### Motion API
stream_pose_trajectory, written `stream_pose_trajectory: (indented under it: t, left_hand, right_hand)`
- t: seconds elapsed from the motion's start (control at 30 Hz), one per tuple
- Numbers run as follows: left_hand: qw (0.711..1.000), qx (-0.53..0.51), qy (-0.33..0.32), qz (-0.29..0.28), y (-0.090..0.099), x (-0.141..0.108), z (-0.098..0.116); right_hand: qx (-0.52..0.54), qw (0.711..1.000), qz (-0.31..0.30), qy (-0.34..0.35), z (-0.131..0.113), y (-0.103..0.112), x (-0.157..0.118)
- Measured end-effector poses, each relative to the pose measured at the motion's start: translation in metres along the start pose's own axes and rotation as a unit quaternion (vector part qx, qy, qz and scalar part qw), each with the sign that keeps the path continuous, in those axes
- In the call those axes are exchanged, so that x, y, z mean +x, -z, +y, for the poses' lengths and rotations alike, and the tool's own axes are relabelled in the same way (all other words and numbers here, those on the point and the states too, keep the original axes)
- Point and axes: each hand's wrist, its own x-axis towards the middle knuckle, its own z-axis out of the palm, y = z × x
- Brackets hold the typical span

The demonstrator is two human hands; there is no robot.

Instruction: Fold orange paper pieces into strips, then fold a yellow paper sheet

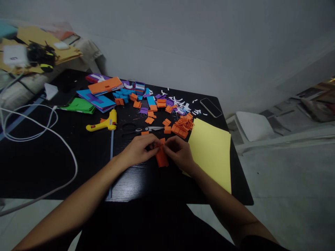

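Observation:
Near the front middle of the black table, an orange paper strip point(162, 157) hangs between my two hands. My left hand point(142, 149) pinches its upper left edge, and my right hand point(180, 152) pinches the upper right edge. Just beyond my hands lie black-handled scissors point(154, 128) and small folded orange pieces point(149, 120). A stack of folded orange paper point(182, 126) sits beyond my right hand. Yellow sheets point(211, 150) lie partly under my right forearm.
A yellow glue gun point(104, 122) rests left of the scissors. Colored paper point(106, 86), white scraps point(183, 105) and a phone point(210, 107) lie along the back. A white cable point(68, 148) loops across the left side of the black table point(86, 170).

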Motion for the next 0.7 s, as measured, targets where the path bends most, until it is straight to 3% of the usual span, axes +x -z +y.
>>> stream_pose_trajectory:
  t: [0.27,0.43,0.6,0.7]
  left_hand:
    - [0.999,-0.035,0.031,0.014,0.001,0.001,-0.004]
    - [0.991,-0.093,0.091,0.015,0.002,0.003,-0.005]
    - [0.985,-0.134,0.105,-0.008,0.004,0.003,-0.005]
    - [0.982,-0.147,0.118,-0.03,0.005,0.003,-0.006]
  right_hand:
    - [-0.055,0.991,0.002,0.118,-0.006,0.007,0.004]
    - [-0.057,0.985,-0.041,0.161,-0.006,0.009,0.005]
    - [-0.081,0.969,-0.1,0.209,-0.003,0.01,0.003]
    - [-0.084,0.966,-0.1,0.222,0.001,0.011,0.004]
